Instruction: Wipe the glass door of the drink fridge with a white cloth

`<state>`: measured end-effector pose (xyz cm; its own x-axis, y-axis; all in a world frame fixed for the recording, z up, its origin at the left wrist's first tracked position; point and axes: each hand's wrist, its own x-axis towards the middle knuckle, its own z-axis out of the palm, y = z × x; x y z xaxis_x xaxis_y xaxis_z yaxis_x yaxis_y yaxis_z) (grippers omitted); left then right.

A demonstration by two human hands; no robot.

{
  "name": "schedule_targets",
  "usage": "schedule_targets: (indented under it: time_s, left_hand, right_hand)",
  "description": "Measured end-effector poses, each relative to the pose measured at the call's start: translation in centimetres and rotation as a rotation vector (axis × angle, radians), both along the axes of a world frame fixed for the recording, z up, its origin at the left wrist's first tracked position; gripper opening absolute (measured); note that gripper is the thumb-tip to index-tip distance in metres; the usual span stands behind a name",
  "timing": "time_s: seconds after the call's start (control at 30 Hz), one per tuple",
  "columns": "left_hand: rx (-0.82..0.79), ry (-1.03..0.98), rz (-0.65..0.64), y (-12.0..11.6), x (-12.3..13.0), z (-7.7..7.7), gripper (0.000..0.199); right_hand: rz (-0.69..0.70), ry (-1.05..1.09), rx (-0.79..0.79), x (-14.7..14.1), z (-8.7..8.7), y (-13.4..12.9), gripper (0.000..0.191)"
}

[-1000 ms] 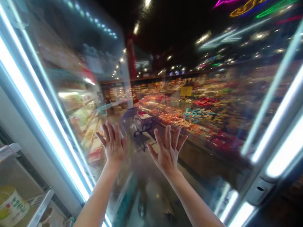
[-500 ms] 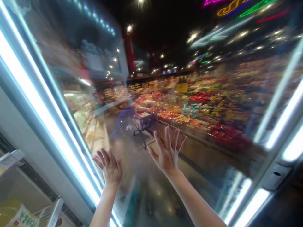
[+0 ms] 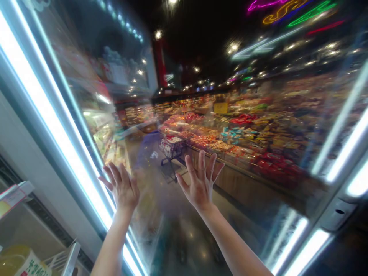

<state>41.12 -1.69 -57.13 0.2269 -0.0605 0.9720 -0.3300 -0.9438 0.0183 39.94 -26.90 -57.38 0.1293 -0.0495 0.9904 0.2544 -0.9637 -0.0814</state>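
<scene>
Two hands are raised before a glass pane that stands between them and the aisle: left hand (image 3: pixel 124 189) near the left light strip (image 3: pixel 51 111), right hand (image 3: pixel 199 186) toward the middle of the glass pane (image 3: pixel 175 218). Both grips are released, fingers spread; contact with the glass cannot be confirmed. The pane faces the aisle; bright strips flank it, slanting inward toward the bottom, and its long axis cannot be fixed from this view. Beyond it, a shopping cart (image 3: pixel 171 147) stands beside a display counter (image 3: pixel 244 172) of packaged goods, with a yellow sign (image 3: pixel 220 107) above. At lower left, a container (image 3: pixel 17 260) sits near a wire rack (image 3: pixel 61 260).
</scene>
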Motion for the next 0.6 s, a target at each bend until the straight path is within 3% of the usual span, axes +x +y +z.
schedule_targets:
  time_s: [0.07, 0.1, 0.2, 0.27, 0.3, 0.4, 0.47, 0.5, 0.6]
  left_hand:
    - [-0.07, 0.003, 0.014, 0.5, 0.4, 1.7, 0.079]
    - [-0.087, -0.001, 0.014, 0.4, 0.4, 1.7, 0.079]
    - [-0.079, -0.01, -0.009, -0.8, -0.4, -0.3, 0.083]
    - [-0.076, -0.005, -0.022, -1.7, -0.8, -0.7, 0.086]
    - [-0.083, 0.0, -0.025, -2.0, -0.8, 0.1, 0.085]
    - [-0.123, 0.018, -0.025, -3.0, -0.4, 4.4, 0.08]
    - [-0.13, 0.026, -0.024, -4.2, -0.3, 5.7, 0.078]
    - [-0.11, 0.034, -0.026, -5.1, -0.4, 5.3, 0.079]
    - [0.033, 0.012, -0.07, -8.6, -0.8, 1.3, 0.084]
  right_hand:
    - [-0.006, 0.003, -0.006, -0.1, 0.0, 0.1, 0.09]
    - [-0.007, 0.007, -0.007, -0.1, -0.1, 0.1, 0.09]
    - [-0.004, 0.029, -0.017, -0.3, -0.2, 0.0, 0.091]
    - [-0.006, 0.049, -0.041, -0.4, -0.1, -0.4, 0.093]
    - [-0.009, 0.055, -0.047, -0.5, 0.2, -0.8, 0.094]
    - [-0.03, 0.048, 0.0, -0.7, 1.5, -2.5, 0.093]
    - [-0.051, 0.034, 0.037, -0.8, 2.2, -3.7, 0.091]
    - [-0.061, 0.031, 0.042, -0.8, 2.4, -4.3, 0.091]
    - [-0.065, 0.042, 0.023, -1.0, 2.2, -5.6, 0.093]
